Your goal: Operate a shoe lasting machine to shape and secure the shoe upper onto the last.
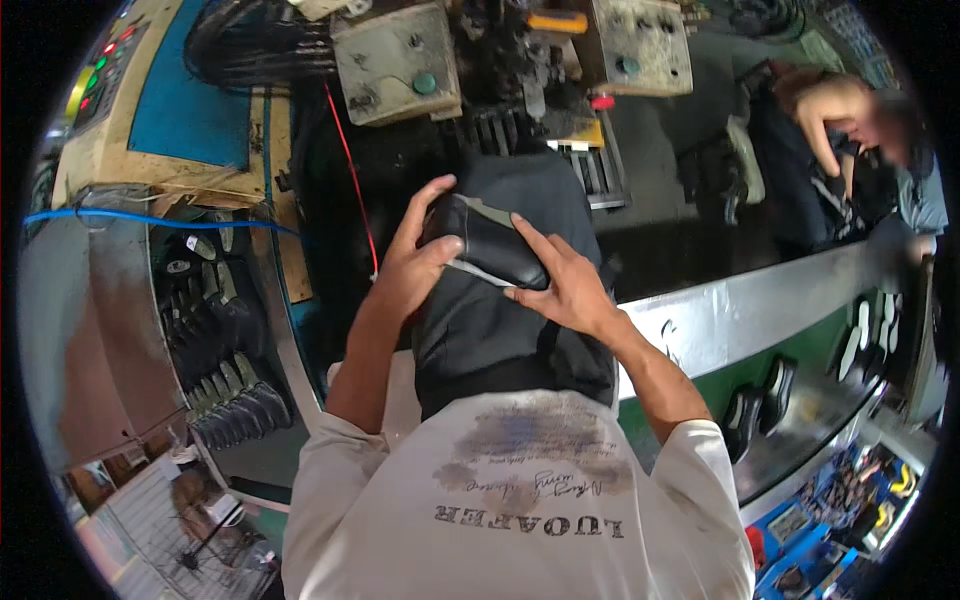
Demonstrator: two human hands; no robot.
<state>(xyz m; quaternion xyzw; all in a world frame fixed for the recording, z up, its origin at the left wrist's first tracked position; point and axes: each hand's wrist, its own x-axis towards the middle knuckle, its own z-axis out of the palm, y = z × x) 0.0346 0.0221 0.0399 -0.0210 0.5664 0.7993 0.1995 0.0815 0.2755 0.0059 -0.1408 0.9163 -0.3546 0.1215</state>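
A black leather shoe [492, 247] with a pale edge along its underside is held over my lap, lying crosswise between my two hands. My left hand [408, 262] is closed around its left end, thumb on the near side and fingers on the far side. On the right end, my right hand [566, 286] grips with thumb and fingers on opposite edges. A greyish-green patch shows along the far edge of the shoe. My palms hide part of both ends.
Ahead stands a machine with two beige boxes [395, 62] and a red button [602, 102]. Shelved shoes [240, 400] are at left; a pair of black shoes [775, 395] lies on a green surface at right. Another person's hand [828, 112] is at far right.
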